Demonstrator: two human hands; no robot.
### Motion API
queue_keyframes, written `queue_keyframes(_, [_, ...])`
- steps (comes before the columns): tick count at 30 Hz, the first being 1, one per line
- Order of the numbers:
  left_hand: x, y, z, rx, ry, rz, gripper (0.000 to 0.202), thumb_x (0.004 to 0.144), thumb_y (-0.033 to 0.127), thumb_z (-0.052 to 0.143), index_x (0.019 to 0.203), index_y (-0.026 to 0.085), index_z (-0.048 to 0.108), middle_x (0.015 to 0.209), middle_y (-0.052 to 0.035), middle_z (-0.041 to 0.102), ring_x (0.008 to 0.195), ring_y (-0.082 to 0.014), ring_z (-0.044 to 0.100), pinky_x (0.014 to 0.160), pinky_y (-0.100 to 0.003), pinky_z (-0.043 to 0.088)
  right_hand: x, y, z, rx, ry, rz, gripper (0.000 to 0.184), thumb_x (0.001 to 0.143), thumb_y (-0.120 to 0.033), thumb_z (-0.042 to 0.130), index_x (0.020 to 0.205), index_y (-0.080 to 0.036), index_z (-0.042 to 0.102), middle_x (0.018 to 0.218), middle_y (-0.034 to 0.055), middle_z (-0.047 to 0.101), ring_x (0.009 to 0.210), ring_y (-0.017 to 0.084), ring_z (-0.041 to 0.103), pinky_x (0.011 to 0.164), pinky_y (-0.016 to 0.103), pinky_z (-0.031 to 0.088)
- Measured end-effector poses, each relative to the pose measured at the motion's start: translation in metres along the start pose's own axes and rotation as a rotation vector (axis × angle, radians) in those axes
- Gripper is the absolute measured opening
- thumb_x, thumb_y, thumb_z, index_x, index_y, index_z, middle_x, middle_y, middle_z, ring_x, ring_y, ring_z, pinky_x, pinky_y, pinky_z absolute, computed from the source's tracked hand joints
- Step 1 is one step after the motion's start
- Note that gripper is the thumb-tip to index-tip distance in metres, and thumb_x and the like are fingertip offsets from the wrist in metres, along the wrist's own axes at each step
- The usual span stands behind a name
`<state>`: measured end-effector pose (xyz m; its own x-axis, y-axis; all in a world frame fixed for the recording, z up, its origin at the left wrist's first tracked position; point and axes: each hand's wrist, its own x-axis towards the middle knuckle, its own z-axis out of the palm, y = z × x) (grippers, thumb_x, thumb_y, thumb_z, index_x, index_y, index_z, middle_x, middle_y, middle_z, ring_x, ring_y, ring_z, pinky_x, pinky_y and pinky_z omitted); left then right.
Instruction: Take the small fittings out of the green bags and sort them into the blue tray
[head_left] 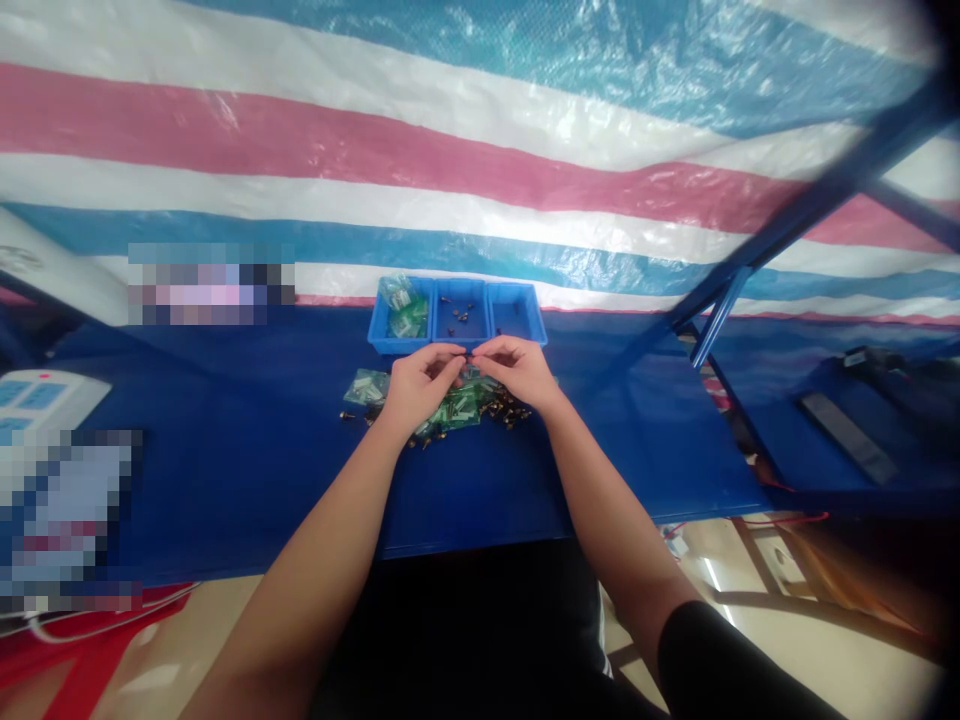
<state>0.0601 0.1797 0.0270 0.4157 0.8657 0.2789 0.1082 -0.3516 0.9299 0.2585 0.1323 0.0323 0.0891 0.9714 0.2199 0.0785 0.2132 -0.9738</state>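
My left hand [424, 383] and my right hand [520, 368] meet fingertip to fingertip just in front of the blue bins. Both are pinched closed around a small dark piece [469, 356], too small to name. Beneath them on the blue table lies a heap of small green-tinted plastic bags [459, 408] with pale metal parts inside. Loose brass-and-black small parts [510, 411] are scattered at the right of the heap, and a few more [427, 440] along its front. Another clear bag [367, 387] rests left of my left hand.
A blue three-compartment bin [433, 343] stands behind my hands: bags in the left compartment [405, 310], a few small parts in the middle [461, 315]. A blue metal post [750, 260] rises at right. A white device [56, 395] sits far left.
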Motion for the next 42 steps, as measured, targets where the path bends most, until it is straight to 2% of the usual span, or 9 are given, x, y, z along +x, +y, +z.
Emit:
queue_keyframes(5, [0.001, -0.0017, 0.0005, -0.02, 0.008, 0.003, 0.032, 0.092, 0.047, 0.073, 0.11, 0.02, 0.077, 0.079, -0.0042, 0.076, 0.067, -0.0192, 0.073, 0.066, -0.031, 0.059, 0.0005, 0.0013, -0.0005, -0.001, 0.012, 0.023, 0.038, 0.077, -0.051, 0.086, 0.098, -0.021, 0.08, 0.089, 0.005, 0.08, 0.074, 0.017, 0.071, 0.071, 0.033, 0.059])
queue_keyframes(13, [0.0014, -0.0004, -0.0007, -0.052, 0.023, 0.013, 0.032, 0.093, 0.046, 0.072, 0.112, 0.02, 0.076, 0.08, -0.0045, 0.074, 0.067, -0.0186, 0.073, 0.063, -0.03, 0.058, -0.0008, 0.0035, -0.0005, -0.02, 0.011, 0.009, 0.033, 0.08, -0.05, 0.085, 0.096, -0.022, 0.082, 0.088, 0.0049, 0.08, 0.072, 0.016, 0.069, 0.069, 0.033, 0.057])
queue_keyframes(22, [0.0005, -0.0009, -0.0013, 0.064, 0.022, 0.037, 0.032, 0.094, 0.047, 0.069, 0.11, 0.021, 0.079, 0.081, -0.0055, 0.077, 0.067, -0.0198, 0.073, 0.065, -0.032, 0.059, -0.002, -0.0013, -0.0011, -0.078, -0.012, 0.014, 0.035, 0.083, -0.054, 0.082, 0.095, -0.021, 0.082, 0.087, 0.0047, 0.079, 0.073, 0.017, 0.069, 0.07, 0.032, 0.056])
queue_keyframes(29, [0.0008, -0.0004, -0.0018, 0.07, 0.039, 0.054, 0.032, 0.094, 0.046, 0.07, 0.111, 0.019, 0.078, 0.082, -0.0052, 0.077, 0.066, -0.0181, 0.072, 0.064, -0.03, 0.058, -0.0024, -0.0044, 0.0, -0.097, -0.032, 0.04, 0.041, 0.084, -0.058, 0.079, 0.096, -0.019, 0.082, 0.087, 0.0057, 0.079, 0.072, 0.016, 0.068, 0.068, 0.03, 0.055])
queue_keyframes(34, [0.0013, -0.0032, -0.0017, 0.081, 0.032, 0.054, 0.032, 0.095, 0.046, 0.07, 0.111, 0.02, 0.077, 0.084, -0.0046, 0.076, 0.067, -0.0172, 0.072, 0.065, -0.029, 0.058, -0.0021, -0.0011, 0.0016, -0.08, -0.022, 0.028, 0.037, 0.083, -0.053, 0.081, 0.096, -0.019, 0.081, 0.082, 0.0043, 0.078, 0.068, 0.014, 0.065, 0.065, 0.028, 0.051])
queue_keyframes(42, [0.0005, -0.0013, -0.0005, 0.079, 0.025, 0.067, 0.034, 0.095, 0.047, 0.07, 0.114, 0.02, 0.077, 0.08, -0.0033, 0.075, 0.068, -0.0177, 0.072, 0.065, -0.029, 0.057, -0.0006, 0.0018, 0.001, -0.083, 0.013, 0.005, 0.03, 0.085, -0.048, 0.08, 0.094, -0.019, 0.08, 0.084, 0.0051, 0.078, 0.071, 0.015, 0.067, 0.068, 0.029, 0.053])
